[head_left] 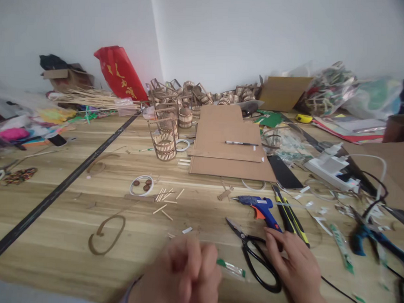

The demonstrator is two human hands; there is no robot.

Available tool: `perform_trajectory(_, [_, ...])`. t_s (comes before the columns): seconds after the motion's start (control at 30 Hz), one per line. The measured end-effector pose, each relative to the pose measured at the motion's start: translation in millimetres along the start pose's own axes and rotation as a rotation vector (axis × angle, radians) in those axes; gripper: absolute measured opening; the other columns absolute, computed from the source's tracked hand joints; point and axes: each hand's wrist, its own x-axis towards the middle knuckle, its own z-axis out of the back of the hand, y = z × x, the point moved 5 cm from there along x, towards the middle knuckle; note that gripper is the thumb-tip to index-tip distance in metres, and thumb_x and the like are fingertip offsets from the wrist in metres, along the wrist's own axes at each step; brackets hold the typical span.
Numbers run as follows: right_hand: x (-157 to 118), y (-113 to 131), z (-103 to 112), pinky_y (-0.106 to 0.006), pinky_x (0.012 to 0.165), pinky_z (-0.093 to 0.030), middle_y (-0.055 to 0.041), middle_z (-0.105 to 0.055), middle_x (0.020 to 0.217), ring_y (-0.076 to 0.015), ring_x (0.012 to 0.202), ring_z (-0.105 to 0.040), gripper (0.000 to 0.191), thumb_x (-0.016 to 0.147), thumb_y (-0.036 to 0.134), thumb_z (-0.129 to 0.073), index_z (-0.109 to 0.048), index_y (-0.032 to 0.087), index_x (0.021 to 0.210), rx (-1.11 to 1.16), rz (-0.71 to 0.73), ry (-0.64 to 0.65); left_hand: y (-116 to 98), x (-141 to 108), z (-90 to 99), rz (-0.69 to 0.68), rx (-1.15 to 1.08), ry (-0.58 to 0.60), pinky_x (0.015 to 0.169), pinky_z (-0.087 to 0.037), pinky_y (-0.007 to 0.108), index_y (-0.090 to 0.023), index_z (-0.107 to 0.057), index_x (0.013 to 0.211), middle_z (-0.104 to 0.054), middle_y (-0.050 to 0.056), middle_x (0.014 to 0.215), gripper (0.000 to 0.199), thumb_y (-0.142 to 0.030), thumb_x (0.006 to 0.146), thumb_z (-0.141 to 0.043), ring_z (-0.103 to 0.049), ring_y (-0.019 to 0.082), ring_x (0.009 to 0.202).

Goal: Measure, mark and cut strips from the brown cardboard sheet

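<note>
My left hand [181, 274] is at the bottom middle, blurred, its fingers curled closed above the table. Whatever it may hold is hidden. My right hand [295, 265] is to its right, with thumb and forefinger tips brought together; anything between them is too small to make out. It is over the handles of the black scissors [243, 237], which lie with blades pointing away to the left. Just beyond the fingertips lies a blue glue gun [258, 204] with an orange trigger. A small green and clear packet [231, 267] lies between the hands.
Short wooden sticks [167, 195] and a white ring [141, 185] holding brown beads lie left of centre. Small slatted baskets [165, 146] stand behind. Cardboard sheets [226, 165], yellow-black cutters [288, 212], a power strip [334, 169] and blue-handled pliers [359, 239] occupy the right side.
</note>
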Motion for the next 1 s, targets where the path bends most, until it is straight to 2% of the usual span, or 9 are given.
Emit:
perform_trajectory(0.07, [-0.3,-0.8,-1.0,-0.027,0.059,-0.046,0.0008,-0.063,0.064,-0.0136,0.055,-0.059,0.012,0.097,0.024,-0.051,-0.062,0.02,0.094,0.01,-0.015,0.016,-1.5,32.3,-9.6,-0.015,-0.278,0.037,0.047,-0.033,0.012,-0.02,-0.065,0.077,-0.039,-0.006,0.069,0.027,-0.029,0.069,-0.089,-0.032,0.002,0.05])
perform_trajectory(0.1, [-0.6,-1.8,-1.1,-0.027,0.058,-0.046,0.0007,-0.064,0.064,-0.0138,0.055,-0.06,0.014,0.098,0.026,-0.05,-0.062,0.02,0.093,0.013,-0.032,0.02,-1.5,47.4,-11.8,-0.024,-0.339,0.036,0.045,-0.029,0.011,-0.019,-0.065,0.076,-0.037,-0.006,0.068,0.028,-0.023,0.066,-0.091,-0.028,0.001,0.049])
perform_trajectory(0.17, [-1.3,-3.4,-0.6,-0.027,0.059,-0.048,-0.0001,-0.065,0.065,-0.0149,0.057,-0.062,0.015,0.097,0.027,-0.05,-0.063,0.021,0.092,0.017,-0.062,0.018,2.6,71.4,-11.2,-0.018,-0.381,-0.004,0.044,-0.025,0.011,-0.017,-0.066,0.079,-0.035,-0.007,0.068,0.031,-0.015,0.062,-0.091,-0.025,0.002,0.05])
perform_trajectory(0.27, [-0.3,-2.7,-2.8,-0.028,0.061,-0.051,-0.0017,-0.069,0.071,-0.0164,0.062,-0.066,0.011,0.095,0.024,-0.052,-0.063,0.022,0.095,0.069,-0.101,0.076,13.3,89.0,-6.8,0.016,-0.37,-0.042,0.043,-0.023,0.012,-0.016,-0.066,0.081,-0.037,-0.006,0.072,0.032,-0.012,0.061,-0.09,-0.024,0.002,0.051])
perform_trajectory(0.47, [27.8,22.1,-7.6,-0.027,0.061,-0.054,-0.002,-0.071,0.073,-0.0158,0.063,-0.068,0.015,0.094,0.019,-0.051,-0.065,0.024,0.095,0.356,-0.204,0.197,24.0,93.7,-0.3,0.048,-0.362,-0.098,0.042,-0.022,0.012,-0.017,-0.064,0.083,-0.042,-0.006,0.073,0.034,-0.01,0.06,-0.089,-0.03,0.002,0.052])
perform_trajectory(0.57, [48.4,37.2,-6.6,-0.025,0.062,-0.055,-0.0022,-0.072,0.077,-0.0151,0.067,-0.068,0.012,0.092,0.018,-0.054,-0.064,0.024,0.094,0.454,-0.278,0.177,28.0,96.1,0.7,0.068,-0.364,-0.14,0.042,-0.026,0.012,-0.019,-0.062,0.085,-0.047,-0.006,0.073,0.038,-0.008,0.06,-0.087,-0.033,0.002,0.051])
perform_trajectory(0.67, [61.6,45.8,-7.4,-0.024,0.064,-0.055,-0.0004,-0.07,0.079,-0.0139,0.069,-0.068,0.009,0.09,0.017,-0.057,-0.061,0.025,0.093,0.484,-0.351,0.103,33.2,98.7,2.6,0.072,-0.346,-0.176,0.043,-0.028,0.012,-0.02,-0.059,0.087,-0.052,-0.007,0.075,0.04,-0.008,0.06,-0.085,-0.035,0.001,0.049])
perform_trajectory(0.8, [63.4,47.5,-16.0,-0.022,0.066,-0.056,0.001,-0.068,0.08,-0.0126,0.071,-0.068,0.01,0.088,0.017,-0.06,-0.058,0.025,0.094,0.514,-0.437,0.044,39.5,99.6,7.6,0.072,-0.281,-0.225,0.045,-0.031,0.012,-0.019,-0.057,0.088,-0.058,-0.006,0.078,0.039,-0.014,0.062,-0.085,-0.038,0.001,0.049])
perform_trajectory(1.0, [54.5,40.5,-26.6,-0.026,0.065,-0.057,-0.0005,-0.067,0.078,-0.014,0.071,-0.069,0.009,0.087,0.02,-0.06,-0.056,0.024,0.094,0.515,-0.53,0.05,40.2,97.4,11.3,0.036,-0.101,-0.282,0.051,-0.035,0.016,-0.018,-0.056,0.085,-0.063,-0.004,0.08,0.037,-0.023,0.064,-0.086,-0.044,0.002,0.052])
